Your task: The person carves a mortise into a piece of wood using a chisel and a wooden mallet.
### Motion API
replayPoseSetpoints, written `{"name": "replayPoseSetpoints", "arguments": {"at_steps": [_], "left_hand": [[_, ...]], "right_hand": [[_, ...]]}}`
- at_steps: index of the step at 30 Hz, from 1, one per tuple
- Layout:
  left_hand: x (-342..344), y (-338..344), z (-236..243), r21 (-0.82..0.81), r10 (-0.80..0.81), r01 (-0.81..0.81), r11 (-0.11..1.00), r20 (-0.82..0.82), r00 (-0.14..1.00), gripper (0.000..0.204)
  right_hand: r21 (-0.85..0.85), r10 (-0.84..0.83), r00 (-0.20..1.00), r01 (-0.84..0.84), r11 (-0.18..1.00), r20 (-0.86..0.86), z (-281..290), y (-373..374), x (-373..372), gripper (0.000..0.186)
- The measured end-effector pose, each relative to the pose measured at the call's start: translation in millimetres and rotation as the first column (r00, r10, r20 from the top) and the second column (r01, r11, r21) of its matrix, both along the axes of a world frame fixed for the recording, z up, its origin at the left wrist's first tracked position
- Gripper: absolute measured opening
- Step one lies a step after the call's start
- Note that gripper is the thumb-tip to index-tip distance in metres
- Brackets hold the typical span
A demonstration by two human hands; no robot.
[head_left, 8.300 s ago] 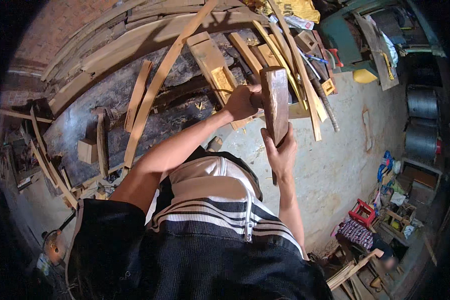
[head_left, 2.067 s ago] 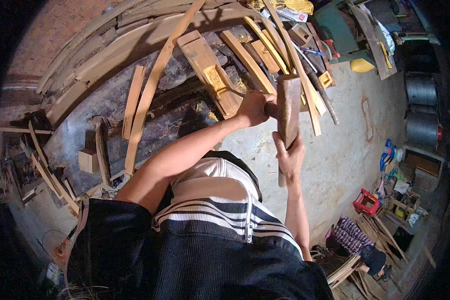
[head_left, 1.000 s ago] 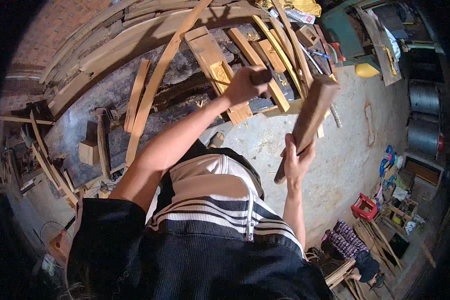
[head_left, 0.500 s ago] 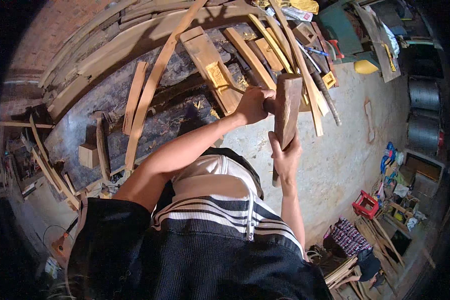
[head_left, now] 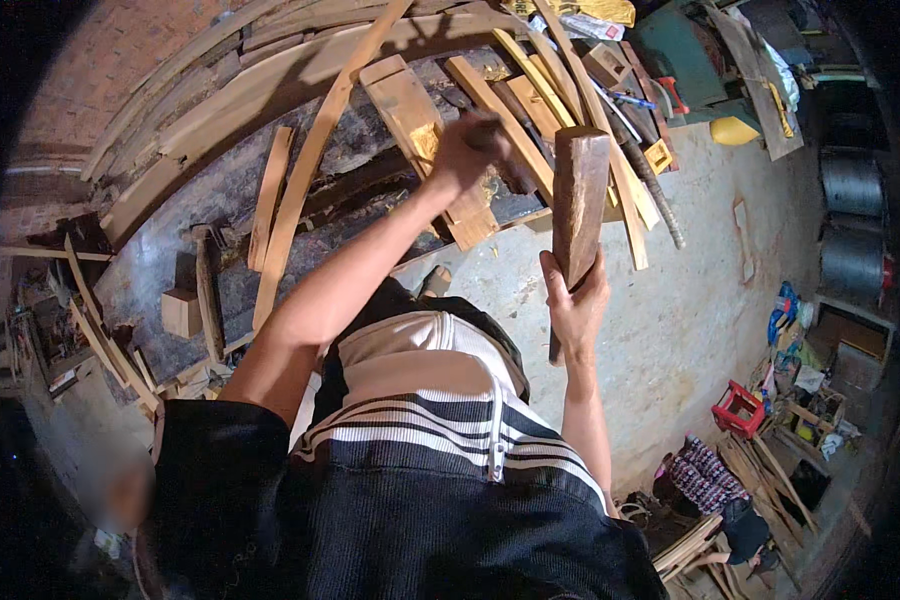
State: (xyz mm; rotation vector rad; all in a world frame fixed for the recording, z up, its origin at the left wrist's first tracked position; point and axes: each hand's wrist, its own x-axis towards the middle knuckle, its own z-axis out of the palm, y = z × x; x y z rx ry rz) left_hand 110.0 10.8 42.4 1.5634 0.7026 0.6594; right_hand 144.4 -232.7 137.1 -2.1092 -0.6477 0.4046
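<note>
My right hand [head_left: 576,305] is closed around a thick, dark-brown wooden mallet [head_left: 580,190], held upright over the floor with its narrower end below my palm. My left hand [head_left: 460,155], smeared by motion, is above a pale board [head_left: 388,88] on the workbench. Its fingers are wrapped round a chisel, whose dark handle [head_left: 486,124] shows at the top of the fist; the blade is hidden. A recess with yellow shavings [head_left: 425,140] is cut into the board, partly behind my left hand. The mallet and the chisel are apart.
Long wood strips [head_left: 315,150] cross the dark workbench [head_left: 345,225]. More timber and a red-handled saw [head_left: 676,97] lie to its right. A hammer [head_left: 207,290] rests at the left. A red crate [head_left: 738,408] and another person [head_left: 715,490] are at lower right.
My left hand has moved left and up with the chisel, away from the mallet. The mallet stands a little higher in my right hand. More of the board's near end shows.
</note>
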Motion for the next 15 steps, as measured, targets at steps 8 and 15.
{"name": "replayPoseSetpoints", "arguments": {"at_steps": [8,15], "left_hand": [[-27,23,21,-0.216,0.253,-0.225,0.95,0.114,0.961,0.019],[-23,-2,-5,0.039,0.136,-0.14,0.989,0.088,0.987,0.013]], "right_hand": [[-0.055,-0.068,0.992,0.062,0.997,-0.105,-4,-2,-1,0.041],[-0.093,-0.009,0.995,-0.001,0.996,-0.104,10,10,-10,0.043]]}}
